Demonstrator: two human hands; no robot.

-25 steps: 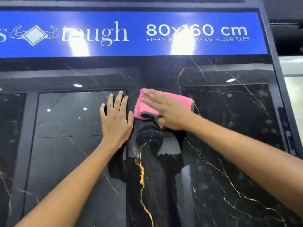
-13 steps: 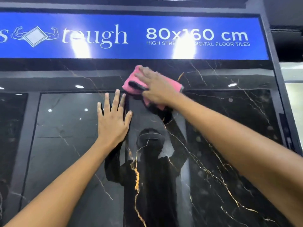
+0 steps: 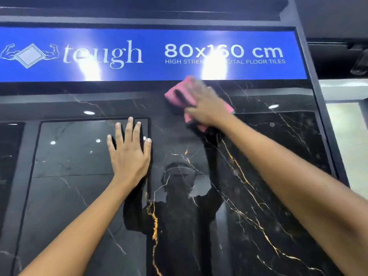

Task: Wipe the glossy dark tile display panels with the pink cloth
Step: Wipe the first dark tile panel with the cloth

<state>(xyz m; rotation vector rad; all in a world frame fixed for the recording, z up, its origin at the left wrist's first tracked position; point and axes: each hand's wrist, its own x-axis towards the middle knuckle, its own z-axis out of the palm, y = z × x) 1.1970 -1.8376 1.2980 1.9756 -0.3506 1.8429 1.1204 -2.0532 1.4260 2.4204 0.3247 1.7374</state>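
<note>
Right hand [image 3: 205, 108] — fingers flat — presses pink cloth [image 3: 175, 96] against dark tile panel [image 3: 258, 176]; left hand [image 3: 129, 156] rests open-palmed beside.

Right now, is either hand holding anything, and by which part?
The right hand presses the folded pink cloth flat against the glossy dark tile panel, covering its middle. The left hand holds nothing, resting flat.
</note>
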